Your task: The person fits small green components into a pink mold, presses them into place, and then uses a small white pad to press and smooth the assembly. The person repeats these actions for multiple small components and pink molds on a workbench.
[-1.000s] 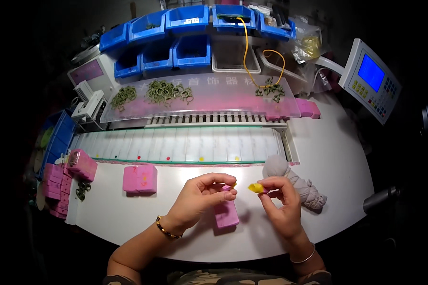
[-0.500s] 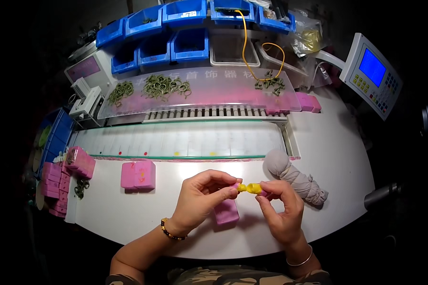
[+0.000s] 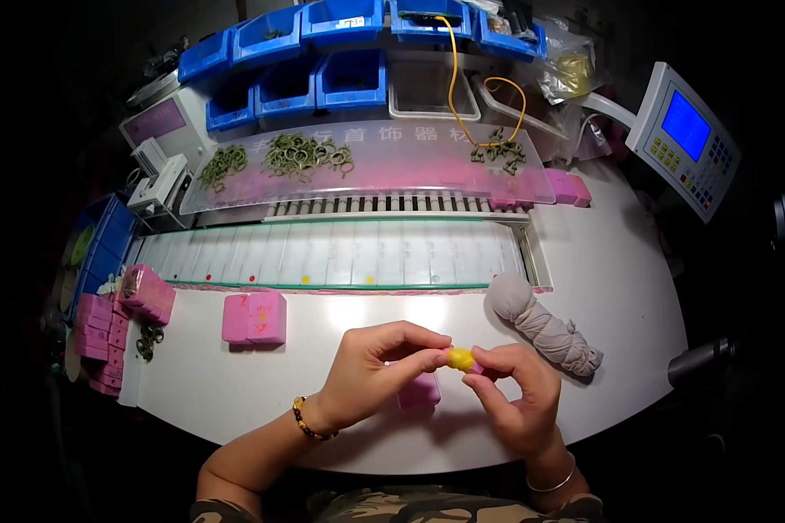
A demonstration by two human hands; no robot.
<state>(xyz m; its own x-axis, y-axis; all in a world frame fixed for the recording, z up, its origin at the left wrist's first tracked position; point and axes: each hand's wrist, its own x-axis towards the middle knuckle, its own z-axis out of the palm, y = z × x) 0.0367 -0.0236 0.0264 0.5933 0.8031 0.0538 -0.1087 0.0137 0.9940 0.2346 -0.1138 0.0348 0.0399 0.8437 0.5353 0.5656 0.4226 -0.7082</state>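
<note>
My left hand (image 3: 384, 366) pinches the left end of a small yellow-and-pink piece (image 3: 460, 359) between thumb and fingers. On its other side, my right hand (image 3: 521, 390) grips the right end, where a bit of pink shows at the fingertips. The yellow parts in the two hands meet; whether they are joined or only touch, I cannot tell. Below them on the white table lies a pink block (image 3: 420, 391), partly hidden by my left hand. A grey wrapped cloth bundle with a round end (image 3: 549, 327) rests beyond my right hand.
A conveyor of whitish panels (image 3: 340, 253) with coloured dots runs across. Behind it, a clear sheet (image 3: 392, 179) bears green ring-shaped pieces (image 3: 305, 157). Two pink blocks (image 3: 253, 318) stand left of my hands, a pink stack (image 3: 96, 331) farther left. A control panel (image 3: 684, 139) stands at right.
The two yellow parts, end to end with a narrow neck between them before, now come together as one rounded yellow lump between my fingertips. The conveyor's dotted panels have shifted left.
</note>
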